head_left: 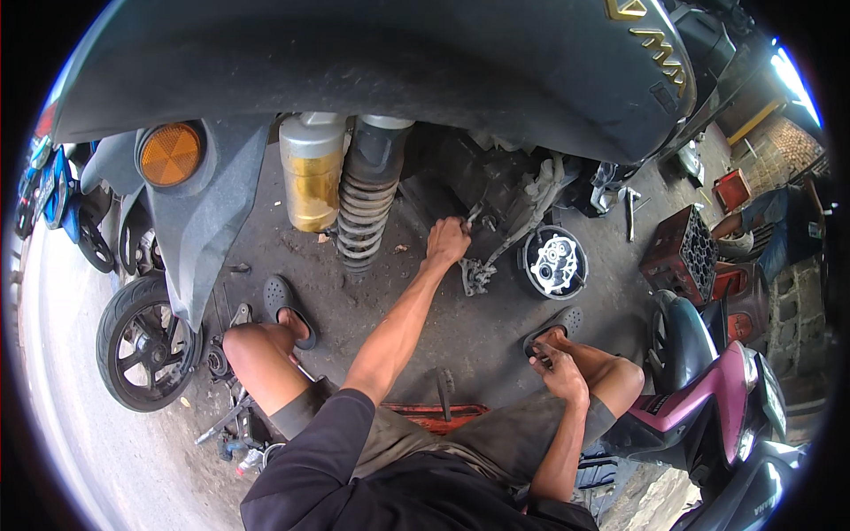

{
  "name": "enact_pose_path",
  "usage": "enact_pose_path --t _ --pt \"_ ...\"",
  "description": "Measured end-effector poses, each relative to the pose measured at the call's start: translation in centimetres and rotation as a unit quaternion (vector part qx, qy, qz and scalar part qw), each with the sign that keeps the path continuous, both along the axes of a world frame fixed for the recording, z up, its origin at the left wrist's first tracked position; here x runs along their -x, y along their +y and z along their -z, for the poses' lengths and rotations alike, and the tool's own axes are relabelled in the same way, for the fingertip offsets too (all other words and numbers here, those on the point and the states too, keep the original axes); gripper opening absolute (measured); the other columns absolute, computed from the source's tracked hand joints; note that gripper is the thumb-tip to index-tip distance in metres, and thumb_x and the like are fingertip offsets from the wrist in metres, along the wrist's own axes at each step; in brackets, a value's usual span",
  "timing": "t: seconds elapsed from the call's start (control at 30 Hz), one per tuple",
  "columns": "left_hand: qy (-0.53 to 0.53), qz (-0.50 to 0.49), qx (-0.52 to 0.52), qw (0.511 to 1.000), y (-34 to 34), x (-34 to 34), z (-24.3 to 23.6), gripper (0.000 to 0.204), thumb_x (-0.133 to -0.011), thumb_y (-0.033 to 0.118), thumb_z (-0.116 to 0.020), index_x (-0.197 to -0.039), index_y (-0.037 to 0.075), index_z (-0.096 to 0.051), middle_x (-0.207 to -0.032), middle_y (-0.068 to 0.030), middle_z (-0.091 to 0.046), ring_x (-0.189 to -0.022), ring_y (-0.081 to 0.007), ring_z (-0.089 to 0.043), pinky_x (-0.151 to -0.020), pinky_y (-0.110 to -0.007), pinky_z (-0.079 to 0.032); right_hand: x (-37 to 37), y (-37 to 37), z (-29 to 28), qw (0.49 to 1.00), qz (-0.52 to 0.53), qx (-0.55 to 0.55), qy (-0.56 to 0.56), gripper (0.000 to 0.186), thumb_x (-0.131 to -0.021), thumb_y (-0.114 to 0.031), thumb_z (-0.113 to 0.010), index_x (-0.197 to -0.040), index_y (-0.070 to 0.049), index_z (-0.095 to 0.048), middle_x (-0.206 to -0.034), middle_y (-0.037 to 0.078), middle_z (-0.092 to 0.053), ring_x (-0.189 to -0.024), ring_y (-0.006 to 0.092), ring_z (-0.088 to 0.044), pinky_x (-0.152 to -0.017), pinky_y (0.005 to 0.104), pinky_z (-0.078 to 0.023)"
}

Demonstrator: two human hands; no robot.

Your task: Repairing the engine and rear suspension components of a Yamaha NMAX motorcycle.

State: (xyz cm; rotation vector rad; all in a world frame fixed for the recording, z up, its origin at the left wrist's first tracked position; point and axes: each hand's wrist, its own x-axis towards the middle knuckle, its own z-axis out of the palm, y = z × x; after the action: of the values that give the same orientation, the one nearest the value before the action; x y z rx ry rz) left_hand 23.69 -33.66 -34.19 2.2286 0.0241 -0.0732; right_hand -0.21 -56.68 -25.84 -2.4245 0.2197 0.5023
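Observation:
My left hand (449,241) reaches forward under the dark bodywork (354,62) of a motorbike. Its fingers are closed beside a small metal piece (475,214) on the greasy underside; what they grip is hidden. To the left of that hand hang a rear shock absorber (364,217) with a coil spring and a gold and silver canister (312,177). My right hand (563,375) rests by my right knee with curled fingers and dark-stained tips; whatever lies in them is too small to make out. A silver engine cover (554,264) sits in a round black basin to the right.
A loose wheel (149,343) stands at the left near scattered tools and parts. Something red and low (434,416) lies between my legs. To the right are a red crate (680,255), a pink scooter (695,409), a T-handled tool (630,214) and another person's arm (737,246).

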Motion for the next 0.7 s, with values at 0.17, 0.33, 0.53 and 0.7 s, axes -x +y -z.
enact_pose_path --t 0.17,0.33,0.53,0.7 --pt "0.017 -0.009 -0.031 0.999 0.8 -0.8 2.2 0.027 -0.089 0.023 -0.055 -0.101 0.002 -0.067 -0.100 -0.0283 -0.063 -0.099 -0.0436 -0.059 -0.085 -0.050 -0.048 -0.4 0.4 1.2 1.000 -0.027 -0.007 -0.012 0.039 -0.087 -0.018 -0.064 -0.120 0.001 -0.058 -0.104 0.019 -0.067 -0.087 0.0270 -0.067 -0.080 0.0363 -0.050" --pt "-0.023 0.062 -0.027 0.997 1.0 -0.1 0.7 0.026 -0.089 0.022 -0.056 -0.102 0.003 -0.066 -0.101 -0.0283 -0.062 -0.101 -0.0437 -0.058 -0.085 -0.050 -0.048 0.2 -0.2 0.6 0.999 -0.018 -0.019 -0.026 0.039 -0.086 -0.020 -0.064 -0.120 -0.002 -0.059 -0.091 0.021 -0.067 -0.083 0.0345 -0.065 -0.074 0.0391 -0.049" --pt "-0.029 0.025 -0.012 0.999 1.9 -1.3 3.3 0.024 -0.088 0.021 -0.056 -0.098 0.002 -0.066 -0.099 -0.0290 -0.062 -0.097 -0.0448 -0.059 -0.083 -0.050 -0.048 -0.3 0.1 1.9 0.998 -0.028 -0.039 -0.040 0.039 -0.086 -0.019 -0.064 -0.120 -0.001 -0.059 -0.093 0.022 -0.066 -0.083 0.0349 -0.065 -0.074 0.0391 -0.049" --pt "-0.024 -0.038 -0.040 0.998 1.6 -1.3 0.8 0.023 -0.088 0.018 -0.055 -0.098 0.000 -0.066 -0.097 -0.0277 -0.063 -0.095 -0.0443 -0.060 -0.083 -0.050 -0.048 -0.4 0.1 0.3 0.999 -0.031 0.000 -0.032 0.040 -0.086 -0.019 -0.064 -0.121 -0.002 -0.058 -0.095 0.024 -0.065 -0.086 0.0336 -0.065 -0.077 0.0391 -0.049"
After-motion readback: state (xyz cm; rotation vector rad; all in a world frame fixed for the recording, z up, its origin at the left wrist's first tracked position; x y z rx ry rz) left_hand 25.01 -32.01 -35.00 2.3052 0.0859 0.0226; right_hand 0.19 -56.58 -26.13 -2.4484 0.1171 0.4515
